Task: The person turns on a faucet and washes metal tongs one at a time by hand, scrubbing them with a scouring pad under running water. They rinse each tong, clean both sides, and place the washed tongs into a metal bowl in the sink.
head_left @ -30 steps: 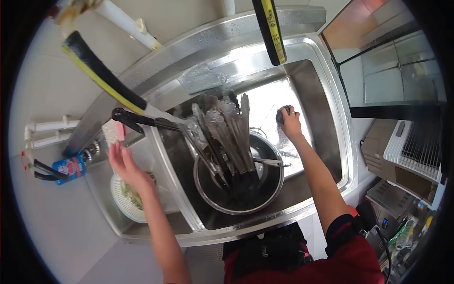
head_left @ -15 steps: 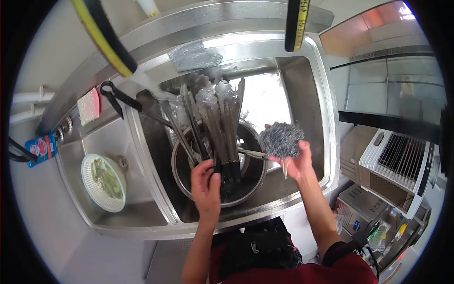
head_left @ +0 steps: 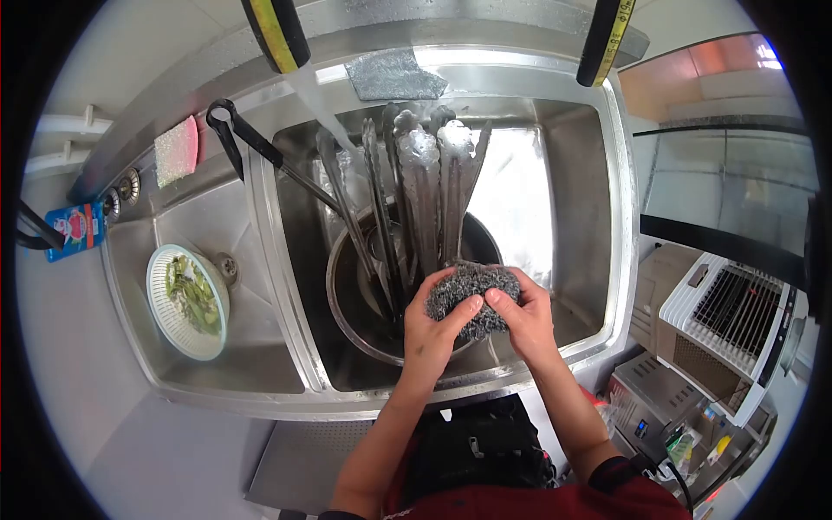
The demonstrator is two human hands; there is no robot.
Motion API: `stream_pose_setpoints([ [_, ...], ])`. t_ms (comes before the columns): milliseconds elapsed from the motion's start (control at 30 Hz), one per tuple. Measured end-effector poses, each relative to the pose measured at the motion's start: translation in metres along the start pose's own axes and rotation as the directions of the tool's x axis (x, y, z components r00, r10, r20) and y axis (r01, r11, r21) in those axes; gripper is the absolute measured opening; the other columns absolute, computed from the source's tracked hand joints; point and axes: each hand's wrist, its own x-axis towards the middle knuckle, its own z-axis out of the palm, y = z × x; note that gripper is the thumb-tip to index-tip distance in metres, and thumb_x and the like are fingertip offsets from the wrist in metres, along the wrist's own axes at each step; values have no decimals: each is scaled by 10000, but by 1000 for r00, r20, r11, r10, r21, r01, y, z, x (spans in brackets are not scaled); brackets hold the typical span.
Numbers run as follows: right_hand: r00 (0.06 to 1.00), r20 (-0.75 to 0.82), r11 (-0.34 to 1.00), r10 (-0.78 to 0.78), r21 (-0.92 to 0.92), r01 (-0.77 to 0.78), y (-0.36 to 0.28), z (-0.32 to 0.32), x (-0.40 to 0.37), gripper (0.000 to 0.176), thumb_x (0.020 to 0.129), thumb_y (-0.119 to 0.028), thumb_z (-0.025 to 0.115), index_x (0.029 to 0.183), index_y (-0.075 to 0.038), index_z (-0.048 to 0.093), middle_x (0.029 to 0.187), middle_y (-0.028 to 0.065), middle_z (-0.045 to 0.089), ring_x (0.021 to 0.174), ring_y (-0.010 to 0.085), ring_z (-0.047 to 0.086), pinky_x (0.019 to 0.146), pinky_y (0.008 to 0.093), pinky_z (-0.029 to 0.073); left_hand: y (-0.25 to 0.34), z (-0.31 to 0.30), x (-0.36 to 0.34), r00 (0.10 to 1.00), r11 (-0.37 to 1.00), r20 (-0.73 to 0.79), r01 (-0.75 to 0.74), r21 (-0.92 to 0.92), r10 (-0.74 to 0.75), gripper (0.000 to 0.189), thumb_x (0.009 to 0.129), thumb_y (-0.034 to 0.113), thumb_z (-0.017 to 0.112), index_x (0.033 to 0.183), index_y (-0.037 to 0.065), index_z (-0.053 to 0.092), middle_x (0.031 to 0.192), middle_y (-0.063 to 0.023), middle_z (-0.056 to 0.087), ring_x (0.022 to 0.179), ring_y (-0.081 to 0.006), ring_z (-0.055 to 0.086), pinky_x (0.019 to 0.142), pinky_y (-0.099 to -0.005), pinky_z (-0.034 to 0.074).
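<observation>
Both the left hand (head_left: 431,329) and the right hand (head_left: 524,316) are gripping one steel scrubber (head_left: 468,295).
Fingers are closing around it over the near rim of the pot (head_left: 347,312) in the right sink basin (head_left: 591,191), where tongs (head_left: 425,191) are standing on end and water (head_left: 321,108) is streaming in from the far left.

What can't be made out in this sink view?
- Head view: lower ends of the long metal tongs, hidden by the grey steel-wool scourer that left hand and right hand grip.
- Head view: print on the blue packet, too small.
- Head view: black-and-yellow hose pouring water, cut off by the top edge.
</observation>
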Motion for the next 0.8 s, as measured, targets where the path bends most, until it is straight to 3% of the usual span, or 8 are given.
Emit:
stream_pose_setpoints([
  [233, 986, 8, 926, 168, 342, -161, 17, 4, -1, 262, 808, -158, 532, 986, 33, 518, 888, 83, 572, 784, 107, 536, 698, 234, 432, -6, -7, -1, 980, 925, 1, 188, -330, -199, 309, 710, 21, 574, 1001, -11, 475, 898, -64, 540, 818, -129, 525, 748, -253, 417],
  [500, 954, 148, 752, 262, 588, -298, 32, -4, 7, 371, 796, -271, 536, 1013, 24, 480, 951, 116, 554, 853, 182, 555, 751, 303, 447, -12, -15, 6, 982, 927, 122, 177, -330, -145, 346, 720, 44, 572, 1041, 13, 448, 955, -61, 511, 891, -130, 490, 789, -256, 387],
  [567, 967, 124, 815, 224, 521, -255, 27, -2, 6, 268, 803, -143, 523, 1025, 2, 489, 987, 96, 539, 873, 160, 536, 763, 270, 434, -8, -21, 7, 982, 957, 153, 144, -252, -108, 348, 728, 55, 569, 1049, 16, 441, 971, -59, 502, 902, -128, 481, 792, -255, 382],
  [633, 984, 64, 938, 166, 299, -177, 22, 2, 10, 340, 752, -128, 586, 1046, 0, 473, 952, 86, 537, 859, 177, 530, 771, 262, 415, -2, -28, 9, 985, 1000, 174, 6, 2, -6, 354, 751, 81, 551, 1072, 17, 416, 988, -48, 486, 907, -129, 465, 800, -246, 367],
  [667, 990, 35, 981, -135, -139, 139, 25, 3, 11, 388, 717, -137, 623, 1044, 1, 468, 911, 82, 536, 840, 190, 527, 771, 261, 406, 0, -25, 9, 992, 997, 105, -75, 34, 71, 258, 774, 119, 537, 1000, 12, 474, 919, -46, 503, 842, -117, 478, 757, -235, 376],
  [700, 903, 139, 737, -407, -534, 414, 27, 6, 12, 437, 682, -147, 661, 1043, 2, 464, 870, 78, 534, 822, 203, 524, 771, 260, 397, 0, -25, 11, 992, 996, 101, -76, 38, 71, 258, 774, 119, 537, 1000, 12, 474, 919, -46, 503, 842, -117, 478, 757, -235, 376],
  [767, 888, 151, 651, -434, -629, 425, 24, 20, 7, 495, 638, -184, 697, 1029, 8, 461, 812, 89, 520, 771, 219, 527, 728, 270, 408, -5, -25, 18, 943, 794, -8, -276, 542, 333, 168, 789, 161, 531, 857, 8, 540, 830, -53, 515, 747, -99, 485, 674, -241, 389],
  [800, 955, 82, 770, -284, -574, 278, 25, 24, 4, 491, 639, -191, 700, 1020, 11, 467, 807, 95, 524, 751, 209, 533, 700, 269, 416, -9, -24, 23, 902, 767, -72, -318, 557, 426, 239, 805, 202, 524, 675, 3, 539, 662, -31, 495, 595, -70, 445, 540, -237, 367],
])
